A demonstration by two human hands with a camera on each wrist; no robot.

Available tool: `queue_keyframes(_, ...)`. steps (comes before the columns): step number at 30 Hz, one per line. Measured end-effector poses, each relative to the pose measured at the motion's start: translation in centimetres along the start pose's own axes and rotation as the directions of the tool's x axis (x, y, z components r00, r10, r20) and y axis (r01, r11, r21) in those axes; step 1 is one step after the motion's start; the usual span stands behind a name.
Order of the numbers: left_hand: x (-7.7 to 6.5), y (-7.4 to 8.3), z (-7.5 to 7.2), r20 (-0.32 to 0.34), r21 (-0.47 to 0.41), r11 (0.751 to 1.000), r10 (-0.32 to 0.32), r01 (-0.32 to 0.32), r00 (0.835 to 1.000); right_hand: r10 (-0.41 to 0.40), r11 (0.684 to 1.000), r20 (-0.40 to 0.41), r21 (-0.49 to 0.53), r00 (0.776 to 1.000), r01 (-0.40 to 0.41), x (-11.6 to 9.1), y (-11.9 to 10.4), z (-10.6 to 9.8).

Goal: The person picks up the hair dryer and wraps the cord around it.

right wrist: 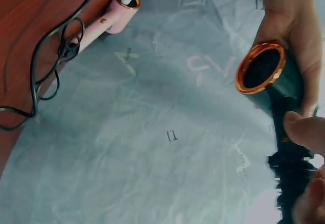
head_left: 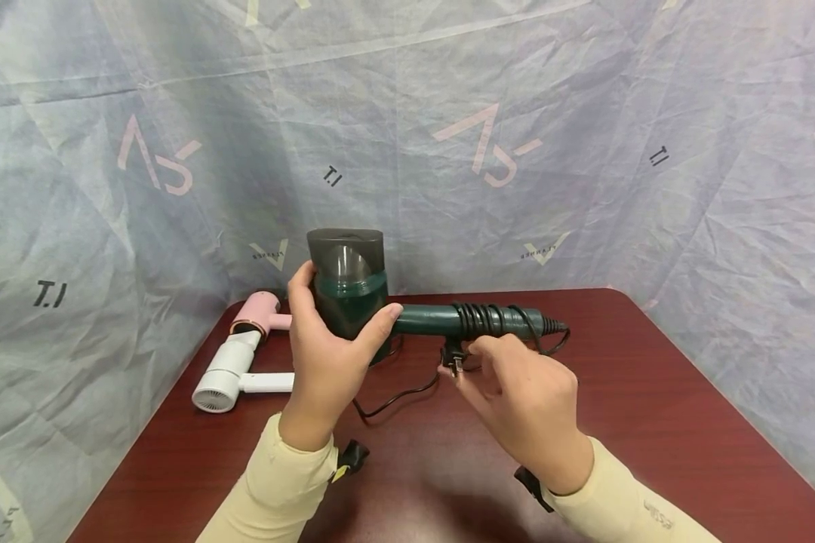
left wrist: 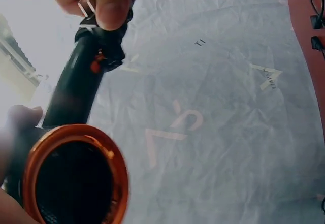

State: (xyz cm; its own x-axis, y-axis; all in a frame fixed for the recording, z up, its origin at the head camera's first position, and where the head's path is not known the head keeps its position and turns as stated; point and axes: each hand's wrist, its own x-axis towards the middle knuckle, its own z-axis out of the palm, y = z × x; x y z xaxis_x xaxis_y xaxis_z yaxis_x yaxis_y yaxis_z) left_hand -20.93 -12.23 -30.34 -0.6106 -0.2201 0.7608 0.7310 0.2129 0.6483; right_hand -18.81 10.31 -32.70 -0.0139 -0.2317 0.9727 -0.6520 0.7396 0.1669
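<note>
Left hand [head_left: 329, 358] grips dark-green hair dryer [head_left: 421, 320]; right hand [head_left: 526, 400] pinches black two-pronged plug [head_left: 453, 354]. Likely securing coiled black cord [head_left: 482, 320]; next probably: tuck plug.

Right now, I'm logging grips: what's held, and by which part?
The left hand holds the green hair dryer by its barrel; the right hand pinches its plug.
</note>
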Motion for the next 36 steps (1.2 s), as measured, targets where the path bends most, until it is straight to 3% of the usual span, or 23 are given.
queue_keyframes(2,-0.1,0.7,0.0,-0.037,-0.040,0.996,0.074,-0.075,0.997,-0.035,0.999,-0.158,0.031,0.987,0.040,0.8,-0.3,0.1)
queue_keyframes(3,-0.1,1.1,0.0,-0.055,-0.066,0.991,0.111,-0.115,0.992,-0.053,0.997,-0.243,0.045,0.969,0.066,1.2,-0.5,0.1)
queue_keyframes(7,-0.2,3.3,0.0,-0.113,-0.178,0.945,0.257,-0.274,0.960,-0.095,0.988,-0.510,0.057,0.855,0.144,3.0,-1.6,0.1)
queue_keyframes(9,-0.2,4.2,0.0,-0.148,-0.211,0.914,0.322,-0.348,0.935,-0.098,0.989,-0.565,0.038,0.819,0.145,3.4,-1.9,-0.2)
queue_keyframes(12,-0.2,5.3,0.1,-0.212,-0.216,0.872,0.397,-0.439,0.893,-0.110,0.989,-0.598,0.010,0.794,0.144,2.5,-1.4,-0.4)
queue_keyframes(15,-0.3,5.9,0.1,-0.254,-0.184,0.854,0.437,-0.487,0.863,-0.119,0.991,-0.615,-0.030,0.780,0.128,1.3,-0.8,-0.3)
queue_keyframes(17,-0.4,6.0,0.0,-0.256,-0.168,0.853,0.447,-0.495,0.857,-0.125,0.991,-0.626,-0.049,0.770,0.121,1.6,-0.8,-0.4)
queue_keyframes(21,-0.5,5.9,-0.2,-0.223,-0.097,0.878,0.440,-0.469,0.870,-0.140,0.990,-0.591,-0.074,0.795,0.119,3.7,-1.4,-0.5)
queue_keyframes(25,-0.5,5.4,-0.7,-0.139,0.014,0.909,0.415,-0.417,0.899,-0.152,0.988,-0.436,-0.052,0.887,0.144,4.5,-0.5,-0.7)
queue_keyframes(27,-0.6,5.0,-0.8,-0.087,0.074,0.917,0.398,-0.392,0.913,-0.157,0.987,-0.322,-0.031,0.934,0.156,4.2,0.2,-0.8)
queue_keyframes(29,-0.6,4.5,-0.8,-0.038,0.109,0.922,0.378,-0.372,0.925,-0.172,0.984,-0.198,0.007,0.965,0.177,3.8,0.8,-1.0)
queue_keyframes(31,-0.7,3.9,-0.7,-0.002,0.174,0.918,0.361,-0.355,0.932,-0.194,0.979,-0.074,0.045,0.978,0.197,3.4,1.4,-1.0)
queue_keyframes(36,-0.9,2.9,-0.2,0.085,0.295,0.913,0.267,-0.280,0.960,-0.243,0.962,0.140,0.163,0.960,0.220,2.2,2.3,-1.0)
